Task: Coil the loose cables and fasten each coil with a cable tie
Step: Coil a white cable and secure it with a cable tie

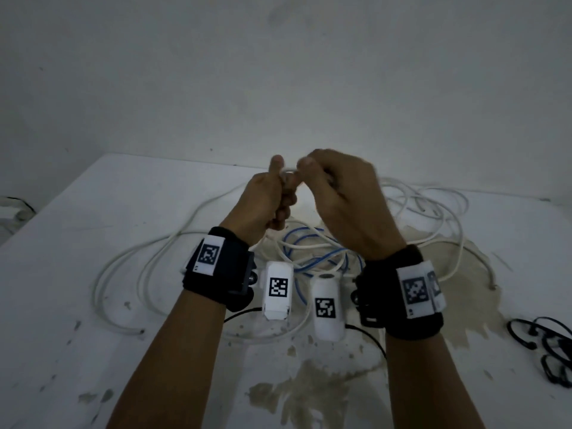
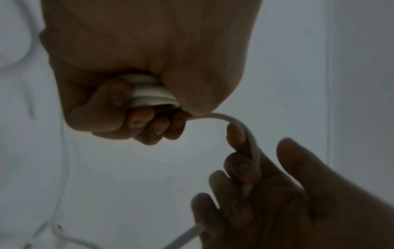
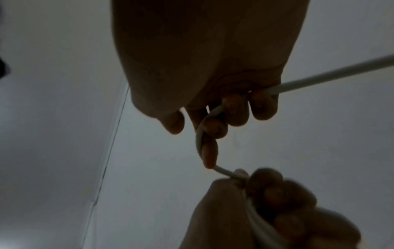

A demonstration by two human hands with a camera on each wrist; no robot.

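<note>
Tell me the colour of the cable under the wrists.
Blue: the blue cable lies looped on the table among white ones, clearest in the head view.

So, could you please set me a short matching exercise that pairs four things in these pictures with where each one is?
Things:
1. white cable
2. blue cable
3. black cable ties
4. right hand

Places:
A. lying on the table at the far right edge
B. wound in turns inside the left hand
C. raised above the table, feeding cable toward the other hand
D. looped on the table below the raised hands

Pairs: 1-B, 2-D, 3-A, 4-C
</note>
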